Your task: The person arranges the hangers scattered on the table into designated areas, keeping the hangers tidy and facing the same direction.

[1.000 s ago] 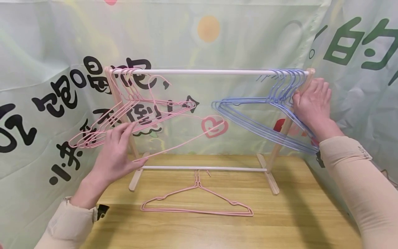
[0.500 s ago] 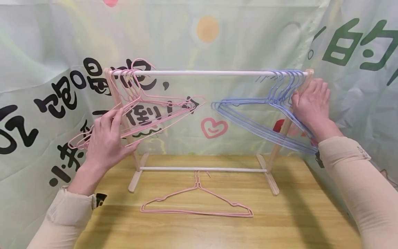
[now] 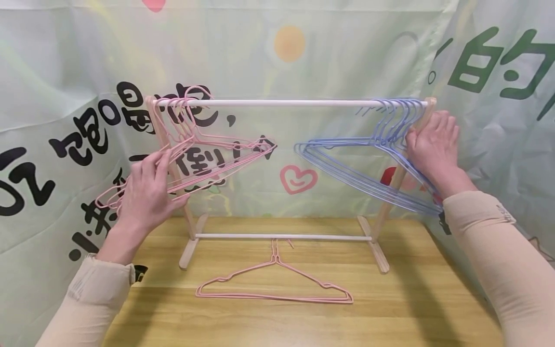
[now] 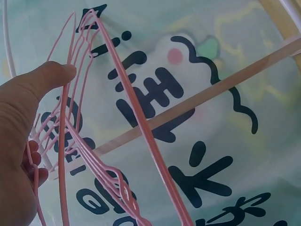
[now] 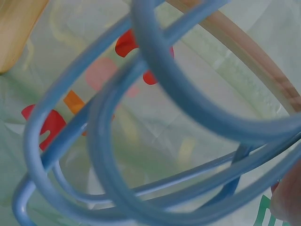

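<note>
A pink wire hanger point(image 4: 62, 141) is held in my left hand point(image 3: 147, 193), its thumb pressed on the wire in the left wrist view. That hanger's hook stands slightly above the white rod point(image 3: 282, 103) of a small garment rack, beside several pink hangers point(image 3: 191, 139) hanging at the left end. My right hand point(image 3: 433, 144) grips the rack's right wooden post point(image 3: 395, 185) near the top; its fingertips are hidden behind it. Close to that hand hang several blue wire hangers point(image 3: 381, 142), which fill the right wrist view.
Below the rack's lower bar point(image 3: 282, 236), a small overlapping stack of pink hangers point(image 3: 276, 260) lies on the wooden table point(image 3: 303, 323). The rack's wooden feet point(image 3: 374, 244) stand on the table. A printed cloth point(image 3: 347, 53) hangs behind.
My left hand has moved left and up, bringing its hanger from the open middle to the pink group. The hook rose above the rod, then dropped slightly. My right hand stays put.
</note>
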Demonstrator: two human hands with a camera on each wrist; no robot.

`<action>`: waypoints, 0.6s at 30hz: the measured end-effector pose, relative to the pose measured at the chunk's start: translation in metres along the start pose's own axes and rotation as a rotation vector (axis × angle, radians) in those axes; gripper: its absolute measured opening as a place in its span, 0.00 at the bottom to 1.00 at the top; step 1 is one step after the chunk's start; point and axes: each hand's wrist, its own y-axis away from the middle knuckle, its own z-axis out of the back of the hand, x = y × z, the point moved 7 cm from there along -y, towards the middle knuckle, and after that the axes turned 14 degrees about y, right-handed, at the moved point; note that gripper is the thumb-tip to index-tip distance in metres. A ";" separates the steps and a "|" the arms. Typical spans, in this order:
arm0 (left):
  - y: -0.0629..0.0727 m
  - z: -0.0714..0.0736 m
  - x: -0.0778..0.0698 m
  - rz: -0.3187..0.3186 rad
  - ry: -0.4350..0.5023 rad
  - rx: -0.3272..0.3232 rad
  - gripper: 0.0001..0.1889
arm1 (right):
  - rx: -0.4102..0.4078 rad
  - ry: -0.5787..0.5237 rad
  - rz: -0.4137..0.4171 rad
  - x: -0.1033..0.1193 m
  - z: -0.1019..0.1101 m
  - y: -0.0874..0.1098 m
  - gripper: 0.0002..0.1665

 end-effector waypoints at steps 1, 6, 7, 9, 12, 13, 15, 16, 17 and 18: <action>0.000 -0.002 0.001 -0.002 -0.003 0.004 0.67 | 0.001 0.001 -0.002 0.000 0.000 0.000 0.29; 0.001 -0.007 0.003 -0.029 -0.015 -0.006 0.66 | -0.004 -0.004 -0.003 0.000 0.000 0.000 0.30; 0.001 -0.008 0.003 -0.028 -0.016 -0.006 0.66 | -0.008 -0.007 -0.002 0.000 0.000 0.000 0.30; 0.002 -0.010 0.005 -0.024 -0.019 0.001 0.66 | -0.010 -0.008 -0.001 0.000 0.001 0.000 0.29; 0.004 -0.013 0.008 -0.019 -0.032 0.012 0.66 | -0.011 -0.005 0.000 0.001 0.001 0.000 0.30; 0.004 -0.014 0.009 -0.017 -0.036 0.014 0.66 | -0.009 -0.004 0.000 0.001 0.001 0.000 0.30; 0.006 -0.016 0.012 -0.015 -0.042 0.018 0.66 | -0.005 -0.001 0.001 0.000 0.001 0.000 0.30; 0.007 -0.016 0.013 -0.013 -0.044 0.019 0.66 | -0.003 0.000 0.000 0.000 0.001 -0.001 0.30; 0.007 -0.017 0.014 -0.011 -0.045 0.018 0.66 | -0.002 -0.001 -0.001 0.000 0.001 0.000 0.30; 0.008 -0.018 0.015 -0.011 -0.046 0.016 0.66 | 0.000 -0.001 -0.002 0.000 0.000 -0.001 0.30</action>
